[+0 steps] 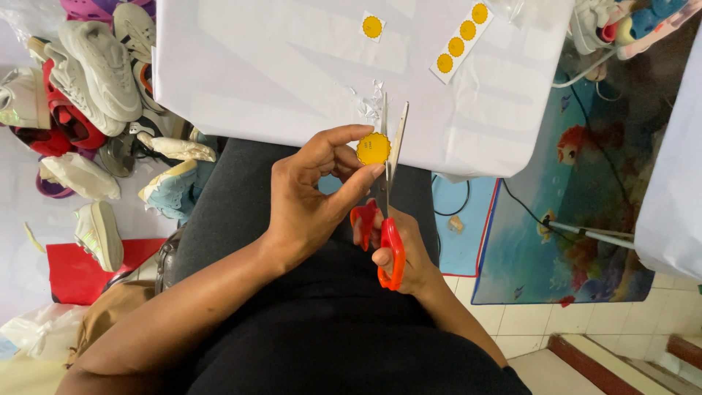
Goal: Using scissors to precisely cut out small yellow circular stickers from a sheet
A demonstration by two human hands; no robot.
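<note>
Left hand (311,194): raised over the lap, thumb and forefinger pinched on a round yellow sticker (374,148) with a scalloped edge; the other fingers curl loosely behind. The sticker is held upright just below the near edge of the white sheet (292,66), touching the blades of the scissors (387,212).

Right hand (398,252): closed through the red loops of the scissors, fingers in the handles, mostly hidden behind the left hand. The blades point away from the body, slightly parted, with their tips against the right side of the sticker.

White sheet: large, creased, spread across the top of the view over a surface that cannot be made out. On it lie a strip of four yellow stickers (462,38), set on a slant near the far right, and a single yellow sticker on a white backing (372,27), apart from the strip to its left. Small clear scraps (371,102) lie on the sheet near the scissor tips.

Lap: dark clothing (329,322), filling the lower middle.

Left of the sheet: a heap of shoes (95,80), pale, red and grey, on the floor, with a red sheet (73,271) below them.

Right of the lap: a blue mat with fish pictures (578,197), cables lying on it, and pale floor tiles (526,322) beside it.
</note>
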